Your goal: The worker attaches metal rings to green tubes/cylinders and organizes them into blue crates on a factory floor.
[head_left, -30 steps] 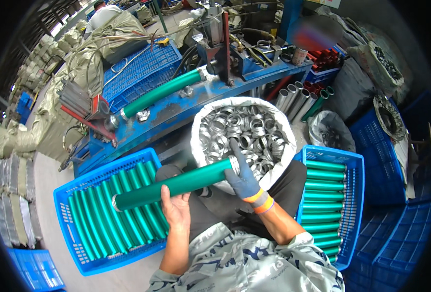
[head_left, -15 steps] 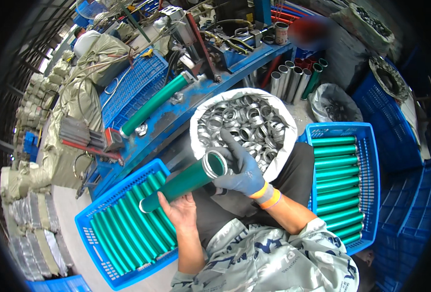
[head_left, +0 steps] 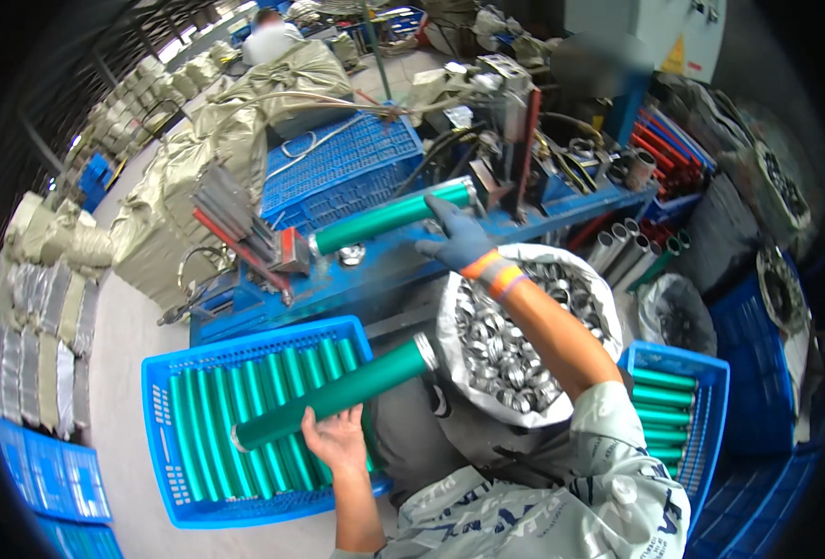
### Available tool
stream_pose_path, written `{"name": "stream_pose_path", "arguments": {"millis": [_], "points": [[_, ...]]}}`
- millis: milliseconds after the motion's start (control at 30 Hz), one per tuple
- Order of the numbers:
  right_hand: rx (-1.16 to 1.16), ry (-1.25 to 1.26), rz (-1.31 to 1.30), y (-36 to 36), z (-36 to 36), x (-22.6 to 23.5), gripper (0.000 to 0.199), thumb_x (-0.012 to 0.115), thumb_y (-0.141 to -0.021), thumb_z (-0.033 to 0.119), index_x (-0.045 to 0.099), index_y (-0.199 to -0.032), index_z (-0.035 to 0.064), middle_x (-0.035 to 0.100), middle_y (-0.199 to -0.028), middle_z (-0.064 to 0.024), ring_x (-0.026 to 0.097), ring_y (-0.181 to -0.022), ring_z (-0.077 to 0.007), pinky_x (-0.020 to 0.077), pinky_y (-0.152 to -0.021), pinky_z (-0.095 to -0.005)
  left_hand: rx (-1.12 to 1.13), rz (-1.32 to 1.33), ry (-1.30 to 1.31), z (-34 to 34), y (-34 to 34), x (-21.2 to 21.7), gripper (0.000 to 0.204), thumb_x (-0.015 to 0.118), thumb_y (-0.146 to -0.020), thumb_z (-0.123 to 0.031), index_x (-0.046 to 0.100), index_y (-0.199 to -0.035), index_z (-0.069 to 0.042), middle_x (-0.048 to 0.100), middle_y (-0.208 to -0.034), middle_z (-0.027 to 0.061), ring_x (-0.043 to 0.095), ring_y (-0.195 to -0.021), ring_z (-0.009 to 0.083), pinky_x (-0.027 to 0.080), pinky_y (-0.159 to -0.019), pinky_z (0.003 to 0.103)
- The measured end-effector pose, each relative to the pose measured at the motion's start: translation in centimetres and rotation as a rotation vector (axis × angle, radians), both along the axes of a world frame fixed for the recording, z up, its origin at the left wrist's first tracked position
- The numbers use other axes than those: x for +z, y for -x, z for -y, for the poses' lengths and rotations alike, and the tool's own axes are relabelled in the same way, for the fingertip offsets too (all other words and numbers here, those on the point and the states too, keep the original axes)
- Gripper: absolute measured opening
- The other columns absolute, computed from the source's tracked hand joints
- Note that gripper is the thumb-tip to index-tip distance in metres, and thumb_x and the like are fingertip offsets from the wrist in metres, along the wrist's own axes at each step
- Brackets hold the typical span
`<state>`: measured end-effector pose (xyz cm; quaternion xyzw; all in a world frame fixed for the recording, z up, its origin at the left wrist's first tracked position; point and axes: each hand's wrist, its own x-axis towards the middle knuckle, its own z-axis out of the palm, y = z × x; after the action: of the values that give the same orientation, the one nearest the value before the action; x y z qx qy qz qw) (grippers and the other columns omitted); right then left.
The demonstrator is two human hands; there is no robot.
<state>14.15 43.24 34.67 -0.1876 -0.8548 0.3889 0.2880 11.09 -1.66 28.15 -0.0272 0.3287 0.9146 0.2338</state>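
My bare left hand [head_left: 338, 440] supports a green tube [head_left: 342, 395] from below, thumb up along its side. This tube slants above a blue crate, and a silver ring caps its upper right end. My right hand [head_left: 461, 240], in a dark grey-blue glove with an orange cuff, reaches out over the blue workbench [head_left: 375, 272]. Its fingers are spread, and the fingertips lie at or just over the right part of a second green tube [head_left: 380, 218]. That tube lies lengthwise in the bench fixture, between a red-and-grey block [head_left: 291, 250] and the clamp parts at the right.
Green tubes fill the left blue crate [head_left: 159, 419] and another blue crate [head_left: 716, 419] at right. Between them stands a white sack [head_left: 450, 363] of metal rings. Bare metal tubes [head_left: 622, 244] stand behind it. Stacked bags line the far left; a person [head_left: 271, 42] sits far back.
My right hand has left the held tube's ringed end and moved up to the tube on the bench. The held tube has moved lower over the left crate. The view has shifted.
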Motion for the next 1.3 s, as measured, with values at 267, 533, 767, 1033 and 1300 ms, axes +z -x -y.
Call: {"name": "stream_pose_path", "arguments": {"millis": [267, 533, 767, 1033, 1300], "points": [[-0.400, -0.787, 0.496, 8.3, -15.9, -8.4, 0.078, 0.084, -0.089, 0.030, 0.059, -0.162, 0.0197, 0.067, -0.156, -0.0115, 0.059, -0.153, -0.0385, 0.0418, -0.128, -0.0693, -0.091, 0.048, 0.121, -2.3, 2.0, -4.9, 0.056, 0.077, -0.115, -0.043, 0.064, -0.153, -0.003, 0.070, -0.152, 0.0168, 0.066, -0.145, 0.0303, 0.058, -0.119, 0.047], [-0.151, -0.480, -0.236, 0.8, -4.9, 6.8, 0.064, 0.088, -0.088, 0.036, 0.073, -0.146, 0.0123, 0.081, -0.121, -0.0211, 0.081, -0.107, -0.0462, 0.0674, -0.096, -0.0499, -0.194, -0.015, 0.252, -8.1, 5.3, -6.4, 0.061, 0.078, -0.116, -0.040, 0.059, -0.158, 0.001, 0.068, -0.156, 0.0157, 0.060, -0.154, 0.0335, 0.050, -0.129, 0.054], [-0.490, 0.063, -0.654, -27.2, -3.3, 6.9, 0.064, 0.070, -0.090, -0.001, 0.064, -0.153, -0.0024, 0.078, -0.126, -0.0089, 0.075, -0.112, -0.0163, 0.0622, -0.099, -0.0352, -0.372, -0.120, 0.108, -36.0, 10.4, -4.6, 0.070, 0.082, -0.114, -0.036, 0.051, -0.168, -0.003, 0.063, -0.164, 0.0158, 0.060, -0.154, 0.0392, 0.049, -0.129, 0.063], [-0.585, 0.271, -0.708, -42.6, 5.9, 1.0, 0.056, 0.080, -0.094, 0.035, 0.069, -0.132, -0.0049, 0.076, -0.109, -0.0139, 0.076, -0.092, -0.0234, 0.0636, -0.081, -0.0384, -0.233, 0.012, 0.264, -45.4, 21.2, -8.8, 0.080, 0.089, -0.106, -0.047, 0.056, -0.160, 0.002, 0.067, -0.154, 0.0285, 0.068, -0.145, 0.0441, 0.058, -0.123, 0.056], [-0.684, 0.432, -0.660, -46.8, 9.1, -1.7, 0.077, 0.093, -0.092, 0.059, 0.071, -0.131, -0.0031, 0.075, -0.116, -0.0144, 0.077, -0.092, -0.0247, 0.0651, -0.079, -0.0403, -0.270, -0.031, 0.341, -44.6, 20.9, -10.0, 0.085, 0.081, -0.111, -0.052, 0.050, -0.166, 0.005, 0.063, -0.162, 0.0341, 0.067, -0.149, 0.0483, 0.057, -0.122, 0.062]]}}
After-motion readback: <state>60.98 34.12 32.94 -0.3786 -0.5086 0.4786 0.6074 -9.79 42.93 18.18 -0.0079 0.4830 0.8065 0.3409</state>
